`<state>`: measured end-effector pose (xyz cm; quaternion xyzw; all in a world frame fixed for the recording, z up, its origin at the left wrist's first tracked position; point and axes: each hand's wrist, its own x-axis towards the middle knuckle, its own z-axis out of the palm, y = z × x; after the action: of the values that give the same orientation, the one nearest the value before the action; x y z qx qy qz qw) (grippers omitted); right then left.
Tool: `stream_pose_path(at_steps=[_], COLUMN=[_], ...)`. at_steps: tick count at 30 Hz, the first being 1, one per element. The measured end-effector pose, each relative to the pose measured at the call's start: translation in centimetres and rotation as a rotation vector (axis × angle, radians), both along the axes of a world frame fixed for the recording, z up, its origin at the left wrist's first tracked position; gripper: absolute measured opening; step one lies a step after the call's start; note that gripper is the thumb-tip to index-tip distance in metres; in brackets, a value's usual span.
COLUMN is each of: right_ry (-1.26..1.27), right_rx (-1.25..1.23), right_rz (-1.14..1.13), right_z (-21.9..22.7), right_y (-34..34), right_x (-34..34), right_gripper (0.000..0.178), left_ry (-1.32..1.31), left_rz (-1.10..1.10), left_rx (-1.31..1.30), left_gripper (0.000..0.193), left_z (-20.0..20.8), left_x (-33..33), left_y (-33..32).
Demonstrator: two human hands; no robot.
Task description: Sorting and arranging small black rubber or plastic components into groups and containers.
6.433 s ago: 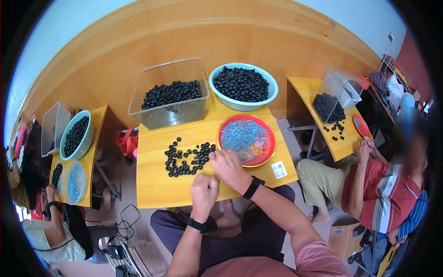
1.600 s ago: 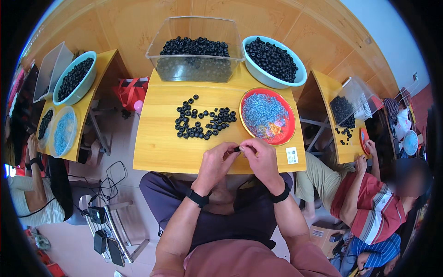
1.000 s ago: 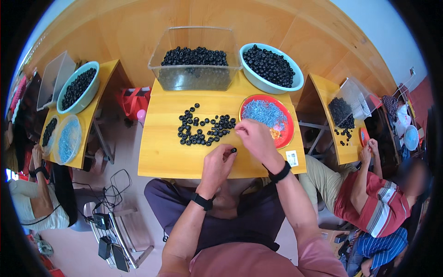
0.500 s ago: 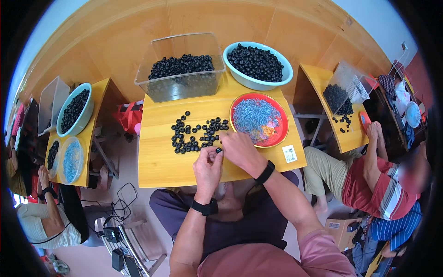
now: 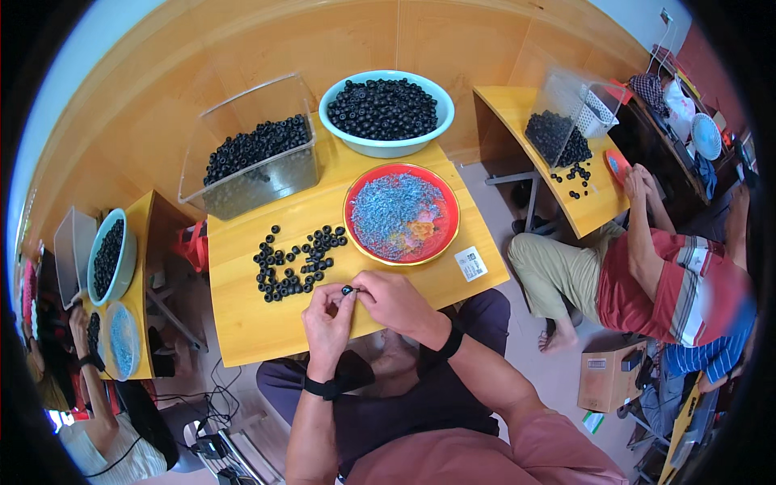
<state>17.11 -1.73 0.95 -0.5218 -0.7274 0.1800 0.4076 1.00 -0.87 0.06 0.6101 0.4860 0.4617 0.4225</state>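
Close to the table's front edge, my left hand (image 5: 327,323) pinches a small black wheel-like piece (image 5: 347,290) between thumb and fingertips. My right hand (image 5: 396,303) meets it from the right, fingers pinched together at the piece's side. Whatever those right fingertips hold is too small to make out. Just beyond my hands, several loose black pieces (image 5: 284,286) lie scattered on the yellow table (image 5: 242,335). A red round plate (image 5: 449,212) to the right of them bears a heap of small bluish pin-like parts (image 5: 392,206).
A clear plastic bin (image 5: 275,190) and a light-blue basin (image 5: 388,149), both filled with black pieces, stand at the back. A white label (image 5: 470,263) sits at the right edge. People work at side tables left and right (image 5: 594,206). Cables (image 5: 214,396) lie on the floor.
My right hand's fingertips have come to the black piece in my left hand; before, they were apart from it, near the loose pieces. The whole view has turned and shifted.
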Motion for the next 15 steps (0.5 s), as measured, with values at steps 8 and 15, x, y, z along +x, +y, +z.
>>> stream_pose_path(at_steps=[8,15], right_ry=[0.250,0.172], right_rx=[-0.154,-0.049], right_rz=[-0.085,-0.066], right_z=[0.6,0.9], right_y=[-1.5,-1.4], right_x=[1.2,1.2], right_gripper=[0.011,0.011], left_ry=[0.101,0.169], left_rz=[-0.065,-0.056], left_rx=[0.108,0.145], left_gripper=[0.016,0.017], left_z=[-0.3,-0.4], left_x=[0.1,-0.1], left_y=[-0.3,-0.2])
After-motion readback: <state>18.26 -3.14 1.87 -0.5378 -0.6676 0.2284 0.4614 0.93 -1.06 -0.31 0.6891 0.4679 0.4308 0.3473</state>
